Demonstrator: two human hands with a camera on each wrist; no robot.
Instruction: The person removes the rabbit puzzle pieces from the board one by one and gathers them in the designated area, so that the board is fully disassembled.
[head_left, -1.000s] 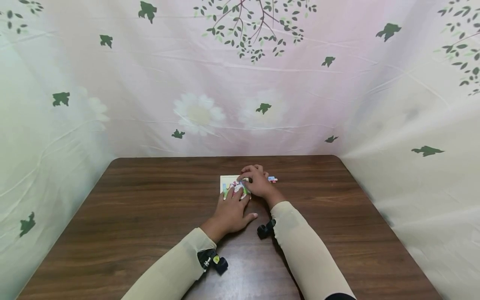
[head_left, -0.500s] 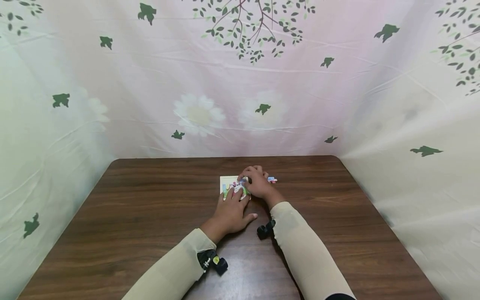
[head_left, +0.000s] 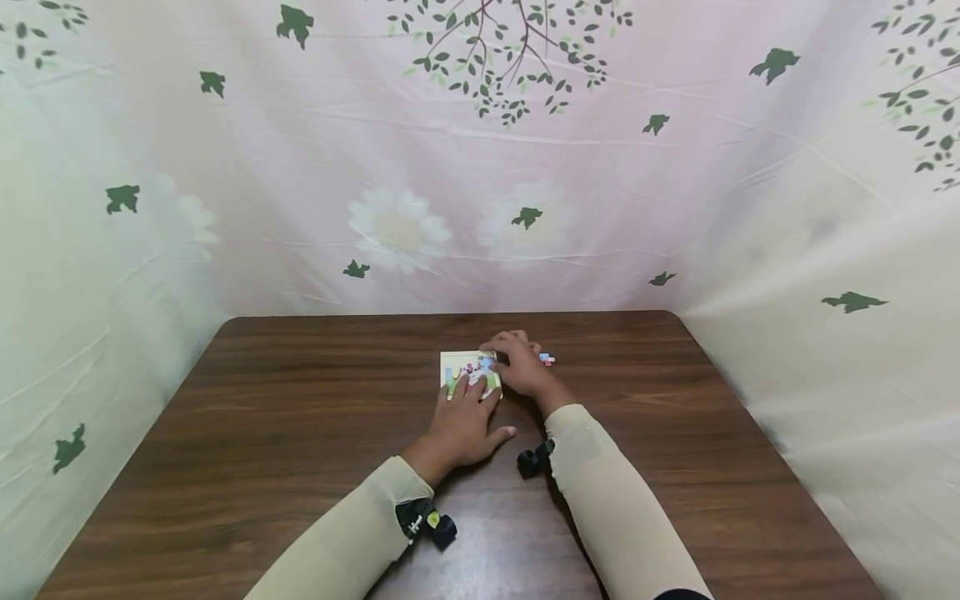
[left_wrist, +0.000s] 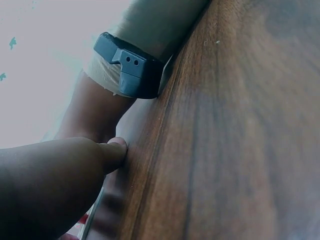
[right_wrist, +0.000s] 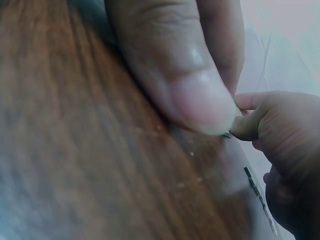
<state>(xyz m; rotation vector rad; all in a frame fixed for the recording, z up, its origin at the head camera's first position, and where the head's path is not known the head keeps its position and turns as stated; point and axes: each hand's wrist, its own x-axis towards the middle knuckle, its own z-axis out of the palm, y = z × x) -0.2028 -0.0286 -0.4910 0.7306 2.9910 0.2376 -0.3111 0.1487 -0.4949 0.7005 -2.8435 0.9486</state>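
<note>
The left hand [head_left: 461, 427], fingers spread, sits on the puzzle [head_left: 470, 367] on the table [head_left: 285, 417], and the right hand [head_left: 519, 365], maybe pinching, I can't tell, seems to fit a corner [head_left: 487, 362] that likely needs a soft push next.

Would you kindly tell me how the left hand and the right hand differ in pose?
The left hand spreads its fingers over the near edge of the small board; the right hand bends its fingers near the board's far right corner. The right hand reaches farther across the table than the left hand.
</note>
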